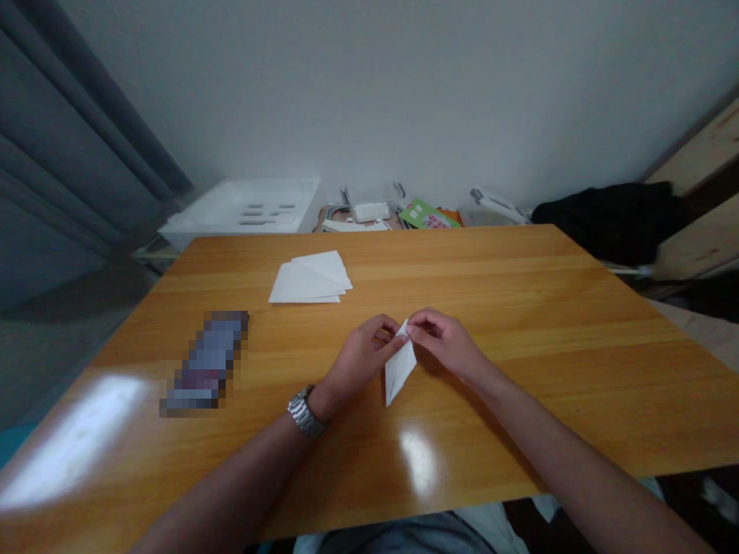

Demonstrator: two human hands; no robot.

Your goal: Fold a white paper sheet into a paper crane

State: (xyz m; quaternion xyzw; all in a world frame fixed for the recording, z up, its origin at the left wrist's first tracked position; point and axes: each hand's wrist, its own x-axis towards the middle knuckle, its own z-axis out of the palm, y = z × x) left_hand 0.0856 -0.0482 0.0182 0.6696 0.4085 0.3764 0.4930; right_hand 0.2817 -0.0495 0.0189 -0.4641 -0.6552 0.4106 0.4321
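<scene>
A piece of white paper [399,371], folded into a narrow kite-like shape, is held between my two hands over the wooden table. My left hand [369,344] pinches its upper left edge, the thumb lying across the front. At the paper's top tip, the thumb and index finger of my right hand [442,336] are closed on it. The lower point of the paper hangs toward me. A metal-band watch [307,412] is on my left wrist. Farther back and to the left, several white sheets [312,278] lie in a loose, overlapping pile.
On the left of the wooden table [519,292] lies a blurred-out, phone-like rectangle [208,358]. Behind the far edge are a white tray-like piece [254,204], a green booklet [428,215] and assorted items. Dark cloth [606,219] lies at the back right, a grey curtain [69,123] hangs left.
</scene>
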